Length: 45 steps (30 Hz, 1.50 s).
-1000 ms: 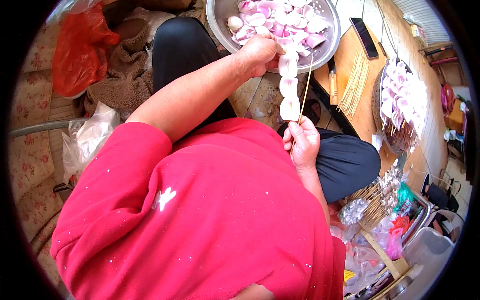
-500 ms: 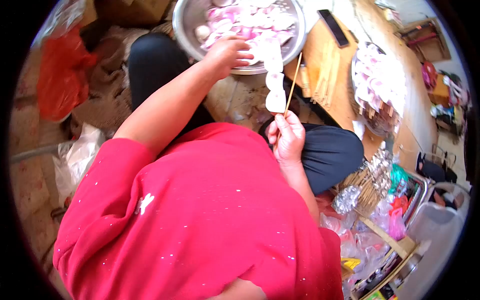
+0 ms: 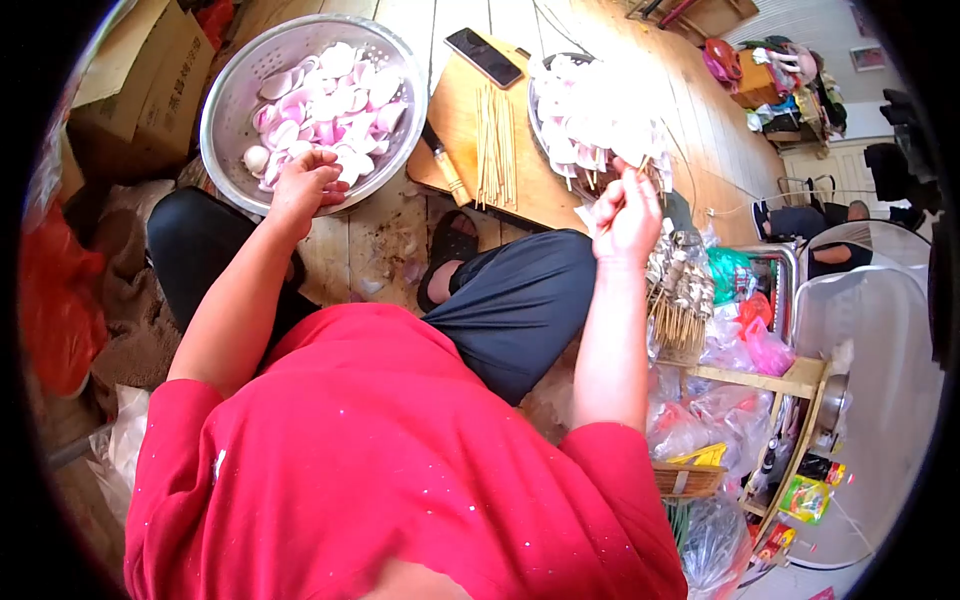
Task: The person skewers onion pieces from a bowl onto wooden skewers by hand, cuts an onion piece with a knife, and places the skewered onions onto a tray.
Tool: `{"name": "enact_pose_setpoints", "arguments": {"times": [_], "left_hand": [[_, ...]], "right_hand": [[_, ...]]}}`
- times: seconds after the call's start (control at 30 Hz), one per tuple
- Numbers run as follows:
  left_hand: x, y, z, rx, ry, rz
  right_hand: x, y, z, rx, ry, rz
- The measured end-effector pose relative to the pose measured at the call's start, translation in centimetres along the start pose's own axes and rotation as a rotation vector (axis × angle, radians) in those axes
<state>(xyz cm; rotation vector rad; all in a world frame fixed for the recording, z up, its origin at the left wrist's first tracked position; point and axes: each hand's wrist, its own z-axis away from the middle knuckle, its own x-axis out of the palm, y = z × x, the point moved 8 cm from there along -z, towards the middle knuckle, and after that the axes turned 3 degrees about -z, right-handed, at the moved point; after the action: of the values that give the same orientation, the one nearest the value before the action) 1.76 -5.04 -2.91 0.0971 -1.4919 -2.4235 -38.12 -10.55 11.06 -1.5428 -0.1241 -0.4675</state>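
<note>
In the head view, the left hand [image 3: 300, 194], loosely open, is reaching over unskewered pieces [image 3: 337, 108] in the bowl [image 3: 224, 130]. Apart from it, the right hand [image 3: 628, 224] is curling beside loaded skewers [image 3: 592, 112], grip unclear. Bare sticks [image 3: 495, 150] are lying between.

Red top [image 3: 400, 440] (white-flecked, short-sleeved), dark trousers [image 3: 520, 300]
</note>
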Motion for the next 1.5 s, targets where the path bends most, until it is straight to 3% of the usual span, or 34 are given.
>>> {"name": "enact_pose_setpoints", "arguments": {"times": [0.2, 0.33, 0.43, 0.6, 0.73, 0.87, 1.03, 1.07, 1.13, 1.27, 1.37, 1.5], "left_hand": [[-0.2, -0.4, -0.5, 0.003, -0.012, -0.021], [0.1, -0.2, 0.0, -0.004, -0.031, -0.007], [0.3, 0.2, 0.4, -0.018, -0.029, -0.001], [-0.5, -0.5, -0.9, -0.059, -0.011, 0.080], [-0.7, 1.2, -1.8, -0.005, 0.022, -0.002], [-0.8, 1.6, -4.4, 0.077, 0.044, -0.178], [2.6, 4.4, -4.5, 0.474, 0.046, -1.099], [3.6, 3.8, -5.1, 0.477, -0.056, -1.208], [4.2, 2.9, -5.9, 0.509, 0.010, -1.336], [3.4, 2.4, -7.4, 0.365, 0.050, -1.417], [1.9, 2.1, -8.5, 0.297, -0.036, -1.230], [-1.0, 3.3, -8.6, 0.226, 0.010, -0.987]], "right_hand": [[-3.8, -2.3, -4.8, 0.080, 0.091, 0.109], [-4.9, -0.9, -6.0, 0.243, 0.087, 0.197], [-5.1, -1.1, -5.3, 0.210, 0.138, 0.232], [-4.9, -3.0, -1.9, -0.121, 0.316, 0.337], [0.8, -1.5, 2.4, -0.240, 0.028, 0.471], [6.6, 5.9, 5.4, 0.061, -0.401, 0.587], [10.6, 12.6, 6.8, 0.197, -0.566, 0.612], [11.1, 13.2, 6.8, 0.192, -0.571, 0.632], [11.6, 14.0, 6.9, 0.197, -0.584, 0.629], [11.6, 14.1, 6.8, 0.123, -0.581, 0.681], [10.9, 14.6, 6.8, 0.178, -0.526, 0.582], [11.0, 14.7, 7.1, 0.238, -0.516, 0.595]]}}
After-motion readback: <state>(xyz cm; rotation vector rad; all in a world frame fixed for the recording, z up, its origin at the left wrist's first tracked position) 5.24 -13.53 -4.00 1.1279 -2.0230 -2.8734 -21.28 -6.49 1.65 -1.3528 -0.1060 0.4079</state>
